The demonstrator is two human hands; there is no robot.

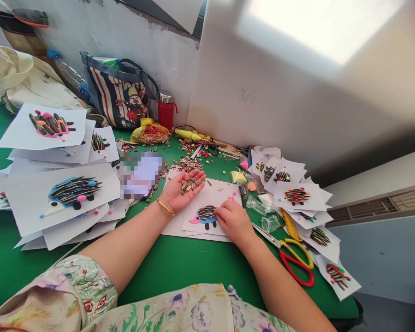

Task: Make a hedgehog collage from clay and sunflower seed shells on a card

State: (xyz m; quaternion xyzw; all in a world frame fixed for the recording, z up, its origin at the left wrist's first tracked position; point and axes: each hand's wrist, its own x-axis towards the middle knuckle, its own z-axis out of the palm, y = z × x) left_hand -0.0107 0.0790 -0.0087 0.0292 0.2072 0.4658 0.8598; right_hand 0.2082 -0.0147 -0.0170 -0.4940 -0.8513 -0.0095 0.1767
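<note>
Head view. Hedgehog picture (206, 214), one: on a white sheet (190, 227), counter (193, 263) beneath; long axis roughly left to right, pink snout (194, 220) leftward. Right hand (235, 223): nearer, at the picture's right end, picture lying left of the grip; fingers bent downward, whether pinching anything cannot be told. Left hand (178, 193): palm up, grip unclosed, bearing loose striped seeds (189, 185), beyond and left of the picture.

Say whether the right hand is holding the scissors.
No, the scissors lie on the green tabletop, apart from the right hand.
</note>
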